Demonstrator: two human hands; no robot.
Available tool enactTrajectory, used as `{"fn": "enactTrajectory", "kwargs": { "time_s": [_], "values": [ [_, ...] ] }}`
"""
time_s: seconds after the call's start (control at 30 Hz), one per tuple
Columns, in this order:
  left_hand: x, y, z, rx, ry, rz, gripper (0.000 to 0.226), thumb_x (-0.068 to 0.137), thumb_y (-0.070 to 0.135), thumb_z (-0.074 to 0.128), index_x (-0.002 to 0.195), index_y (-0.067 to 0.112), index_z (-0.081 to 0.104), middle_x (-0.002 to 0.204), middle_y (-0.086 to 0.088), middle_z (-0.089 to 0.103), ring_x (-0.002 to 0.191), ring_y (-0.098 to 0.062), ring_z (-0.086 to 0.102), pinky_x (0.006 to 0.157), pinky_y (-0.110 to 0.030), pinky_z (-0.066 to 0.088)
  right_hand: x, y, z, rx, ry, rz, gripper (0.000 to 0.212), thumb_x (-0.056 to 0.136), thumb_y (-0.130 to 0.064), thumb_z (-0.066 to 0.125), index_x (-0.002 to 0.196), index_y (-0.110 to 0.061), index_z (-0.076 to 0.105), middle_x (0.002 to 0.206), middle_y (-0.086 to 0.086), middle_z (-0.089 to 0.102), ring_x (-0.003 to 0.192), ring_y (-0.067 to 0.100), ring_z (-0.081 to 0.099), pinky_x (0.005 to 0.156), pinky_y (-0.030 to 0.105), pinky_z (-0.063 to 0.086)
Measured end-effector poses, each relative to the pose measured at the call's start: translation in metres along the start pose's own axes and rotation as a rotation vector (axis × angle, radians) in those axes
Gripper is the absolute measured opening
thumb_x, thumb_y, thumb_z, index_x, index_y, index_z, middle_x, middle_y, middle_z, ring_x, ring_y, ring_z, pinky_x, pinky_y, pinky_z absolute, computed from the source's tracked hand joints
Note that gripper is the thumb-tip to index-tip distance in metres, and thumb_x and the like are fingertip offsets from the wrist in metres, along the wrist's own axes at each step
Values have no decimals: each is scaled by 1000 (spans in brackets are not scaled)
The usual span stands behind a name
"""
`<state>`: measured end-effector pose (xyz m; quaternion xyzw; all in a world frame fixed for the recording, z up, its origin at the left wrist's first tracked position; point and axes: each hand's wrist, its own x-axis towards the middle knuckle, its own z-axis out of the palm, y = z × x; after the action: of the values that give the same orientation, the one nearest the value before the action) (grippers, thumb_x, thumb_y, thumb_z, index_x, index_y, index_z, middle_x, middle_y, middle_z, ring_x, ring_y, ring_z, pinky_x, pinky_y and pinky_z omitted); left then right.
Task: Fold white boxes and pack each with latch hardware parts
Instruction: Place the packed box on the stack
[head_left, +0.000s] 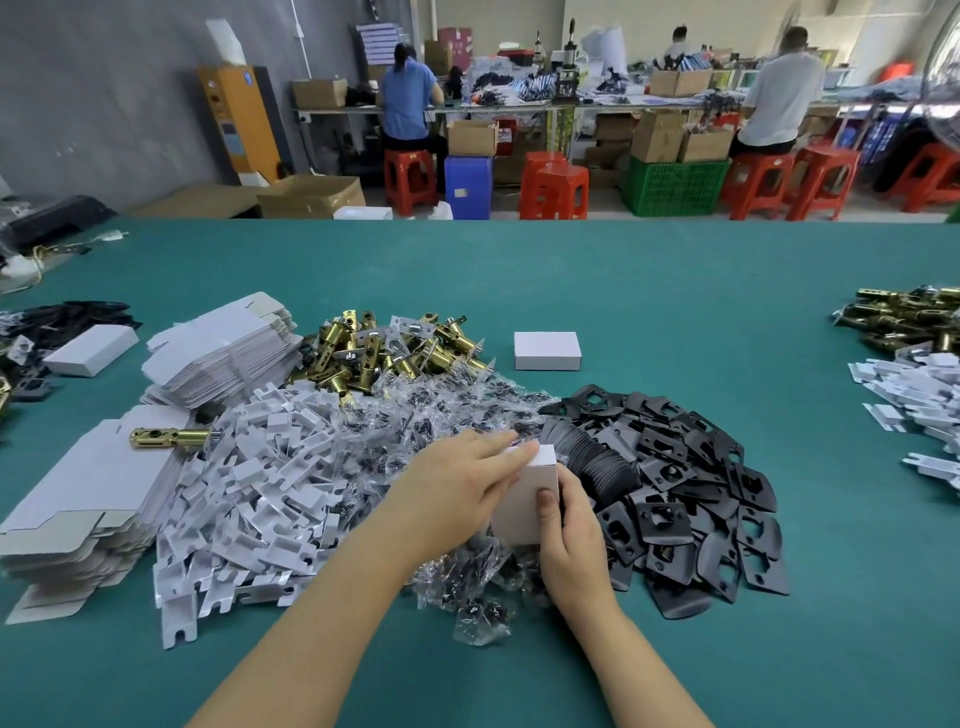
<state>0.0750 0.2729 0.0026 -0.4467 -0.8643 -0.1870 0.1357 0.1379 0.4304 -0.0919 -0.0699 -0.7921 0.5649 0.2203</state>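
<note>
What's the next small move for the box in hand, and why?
Probably set the white box down beside the finished box farther back on the green table. It looks closed: the left hand lies flat along its top, the right hand grips its side, thumb on the front, and no open flap shows.

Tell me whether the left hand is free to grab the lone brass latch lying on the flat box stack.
Probably not yet: the left hand presses the white box that the right hand grips. Nothing covers the brass latch.
</note>
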Motion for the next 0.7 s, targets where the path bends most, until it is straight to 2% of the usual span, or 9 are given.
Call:
{"fn": "enactTrajectory", "kwargs": {
  "time_s": [0.07, 0.13, 0.23, 0.33, 0.4, 0.47, 0.53, 0.63, 0.7],
  "values": [
    [6, -1, -6, -10, -78, -43, 42, 107, 32, 50, 149, 28, 52, 142, 4, 60, 120, -18, 59, 94, -39, 53, 0, 3, -1, 16, 19, 11, 41, 101, -43, 38, 135, -24, 54, 120, -3, 64, 104, 2, 61, 80, 19, 51],
    [12, -3, -8, -26, -192, -107, 50, 106, 39, 48, 155, 32, 40, 130, 9, 61, 104, -11, 57, 87, -32, 51, -1, 5, -1, 38, 26, 26, 43, 101, -44, 37, 137, -26, 54, 121, -2, 65, 106, 11, 64, 82, 33, 56],
    [20, -8, -7, -143, -332, -213, 56, 103, 46, 51, 156, 33, 36, 110, 12, 58, 86, -3, 51, 77, -23, 45, 0, 5, -3, 39, 37, 30, 42, 102, -46, 37, 134, -29, 58, 119, -5, 67, 105, 12, 65, 83, 38, 57],
    [24, -16, -6, -333, -352, -299, 42, 102, 40, 57, 142, 27, 55, 113, 11, 68, 87, -2, 62, 76, -24, 52, 1, 4, -5, 45, 48, 49, 35, 101, -50, 40, 129, -41, 57, 115, -14, 70, 101, 5, 67, 77, 26, 56],
    [23, -23, -3, -479, -347, -351, 27, 102, 34, 59, 127, 27, 66, 104, 10, 72, 80, -4, 68, 69, -22, 54, 2, 2, -7, 74, 68, 82, 32, 98, -53, 42, 127, -47, 53, 114, -28, 69, 101, -3, 67, 71, 14, 52],
    [20, -30, -2, -622, -299, -441, 21, 103, 27, 59, 121, 28, 71, 97, 7, 75, 77, -7, 73, 66, -23, 58, 4, 1, -9, 114, 90, 123, 31, 98, -55, 41, 127, -52, 50, 116, -37, 64, 104, -6, 65, 73, 11, 50],
    [20, -38, -4, -737, -183, -598, 25, 101, 23, 60, 124, 28, 70, 92, 6, 76, 78, -8, 74, 66, -21, 59, 4, 0, -8, 142, 107, 138, 37, 99, -59, 37, 133, -50, 46, 123, -36, 61, 116, -5, 60, 86, 10, 47],
    [34, -49, -8, -1039, 101, -855, 24, 99, 19, 60, 121, 15, 69, 88, 2, 78, 82, -15, 77, 71, -26, 62, 2, 2, -5, 135, 102, 136, 65, 98, -65, 32, 150, -26, 43, 139, -17, 58, 130, 8, 55, 108, 30, 46],
    [53, -54, -6, -1248, 272, -959, 23, 99, 20, 60, 114, 4, 68, 92, -9, 78, 84, -21, 77, 74, -29, 63, 2, -1, -1, 48, 74, 134, 65, 98, -65, 31, 147, -25, 44, 141, -10, 55, 131, 2, 52, 111, 34, 45]
  ]
}}
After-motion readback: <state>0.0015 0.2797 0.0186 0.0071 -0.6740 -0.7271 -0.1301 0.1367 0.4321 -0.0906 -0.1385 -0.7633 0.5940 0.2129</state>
